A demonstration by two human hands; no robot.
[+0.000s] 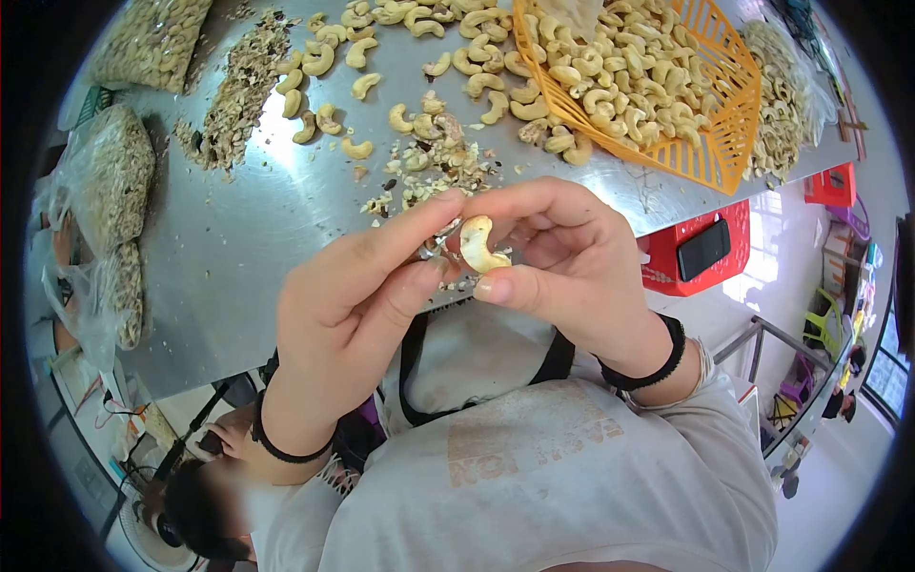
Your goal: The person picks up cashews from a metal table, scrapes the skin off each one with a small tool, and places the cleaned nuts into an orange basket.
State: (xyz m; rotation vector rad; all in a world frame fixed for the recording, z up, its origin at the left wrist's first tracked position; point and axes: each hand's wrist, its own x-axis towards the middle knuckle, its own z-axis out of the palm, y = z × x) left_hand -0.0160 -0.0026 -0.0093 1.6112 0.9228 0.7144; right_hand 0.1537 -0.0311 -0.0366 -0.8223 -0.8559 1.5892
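landmark: yellow basket, i place everything off it.
right hand: thumb and fingers pinch one curved cashew, on the wearer's side of the basket and left.
left hand: fingertips grip a small shiny piece, farther left of the basket; can't tell if it's a blade.
risk: loose pinch could drop the cashew among the scraps left of the basket; if the shiny piece is sharp, slipping could nick the right hand.
writing: faded shirt print, i can't read it reliably.

Metal table with cashews, scraps, bags, orange basket
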